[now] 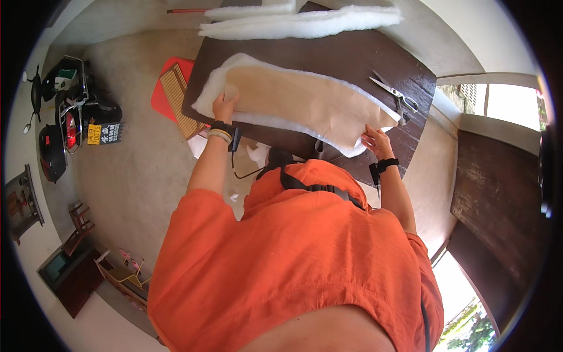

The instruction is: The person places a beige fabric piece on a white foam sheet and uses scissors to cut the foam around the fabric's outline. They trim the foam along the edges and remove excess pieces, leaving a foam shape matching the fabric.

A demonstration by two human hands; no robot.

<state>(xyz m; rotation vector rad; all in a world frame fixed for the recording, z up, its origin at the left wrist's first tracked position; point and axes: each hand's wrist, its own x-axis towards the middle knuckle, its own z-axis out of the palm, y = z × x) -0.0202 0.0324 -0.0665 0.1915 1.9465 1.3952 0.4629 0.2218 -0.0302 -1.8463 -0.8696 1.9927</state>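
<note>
A long sheet of brown paper (293, 97) lies over a slightly larger piece of white batting (251, 120), whose fluffy border shows around it. Both stretch across the dark brown table (352, 56). My left hand (224, 107) is closed at the left end of the paper, above the batting. At the right end, my right hand (377, 142) pinches the near corner of the paper, fingers bent; some of the fingertips are hard to make out. Beyond the right end lies a pair of scissors (404, 101) with light handles, apart from both hands.
Long strips of white batting (305, 23) lie along the table's far edge. Left of the table, a slatted wooden board (180, 100) rests on a red stool (159, 101). A motorcycle (73, 114) stands farther left. White scraps (257, 154) lie below the near edge.
</note>
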